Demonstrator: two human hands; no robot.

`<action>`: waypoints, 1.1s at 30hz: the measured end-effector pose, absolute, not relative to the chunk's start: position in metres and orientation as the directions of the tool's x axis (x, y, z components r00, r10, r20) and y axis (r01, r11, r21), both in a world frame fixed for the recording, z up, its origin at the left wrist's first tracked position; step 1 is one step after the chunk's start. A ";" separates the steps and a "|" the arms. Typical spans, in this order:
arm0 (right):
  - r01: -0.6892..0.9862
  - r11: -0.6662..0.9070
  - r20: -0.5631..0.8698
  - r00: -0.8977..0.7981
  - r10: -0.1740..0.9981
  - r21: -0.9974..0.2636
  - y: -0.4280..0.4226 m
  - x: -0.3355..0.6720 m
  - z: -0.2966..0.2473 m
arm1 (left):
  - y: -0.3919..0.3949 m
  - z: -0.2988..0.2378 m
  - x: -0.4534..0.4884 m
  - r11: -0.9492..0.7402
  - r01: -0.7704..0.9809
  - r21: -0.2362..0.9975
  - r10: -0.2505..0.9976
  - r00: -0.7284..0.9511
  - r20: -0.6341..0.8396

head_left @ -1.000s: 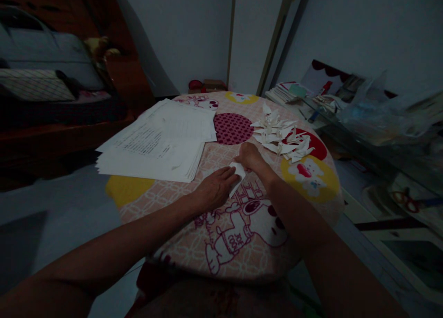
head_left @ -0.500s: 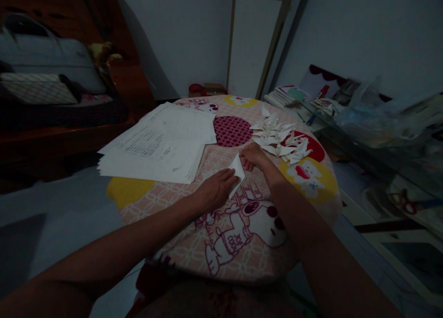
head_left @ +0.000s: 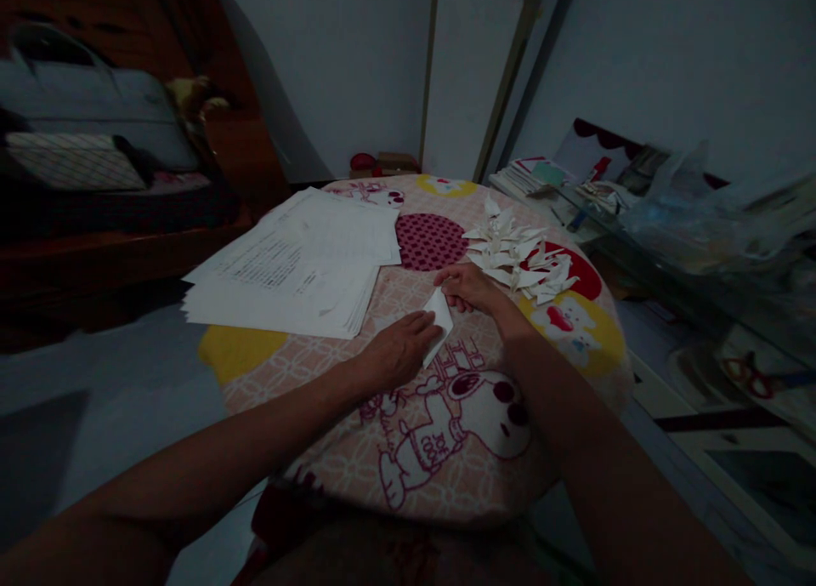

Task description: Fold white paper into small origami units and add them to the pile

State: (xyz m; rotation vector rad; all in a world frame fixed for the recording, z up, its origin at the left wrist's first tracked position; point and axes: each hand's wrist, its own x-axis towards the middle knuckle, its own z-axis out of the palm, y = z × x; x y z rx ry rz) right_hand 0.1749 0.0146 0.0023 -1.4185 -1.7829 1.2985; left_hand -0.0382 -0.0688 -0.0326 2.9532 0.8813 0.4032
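A small white folded paper point(head_left: 439, 315), pointed at its upper end, lies on the cloth-covered round table point(head_left: 357, 475). My left hand point(head_left: 403, 344) holds it down from the left, fingers together and stretched across its side; the thumb is hidden. At the paper's upper tip, my right hand point(head_left: 468, 287) has its fingers curled, with thumb and forefinger close together on the point. Just beyond my right hand rests a pile of folded white paper cranes point(head_left: 519, 254).
A thick stack of printed paper sheets point(head_left: 299, 267) covers the table's left side. To the right stands a glass-topped table point(head_left: 688, 271) with a plastic bag point(head_left: 694, 207), papers and red-handled scissors point(head_left: 752, 375) around it. Bags point(head_left: 70, 161) lie on a wooden seat at left.
My right hand has shifted slightly, its forefinger and thumb now over the paper's tip where it was a tighter fist beside it. My left hand stays on the paper.
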 end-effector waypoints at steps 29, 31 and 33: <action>0.754 0.487 -0.222 -0.617 0.755 -0.442 0.041 0.172 0.013 | -0.066 -0.040 -0.041 -0.863 0.498 0.081 0.499 0.818 0.286; 0.757 0.377 -0.283 -0.579 0.765 -0.533 0.039 0.174 0.015 | -0.066 -0.040 -0.040 -0.868 0.491 0.067 0.491 0.833 0.254; 0.767 0.291 -0.338 -0.544 0.768 -0.572 0.037 0.174 0.019 | -0.066 -0.037 -0.039 -0.868 0.493 0.057 0.492 0.840 0.228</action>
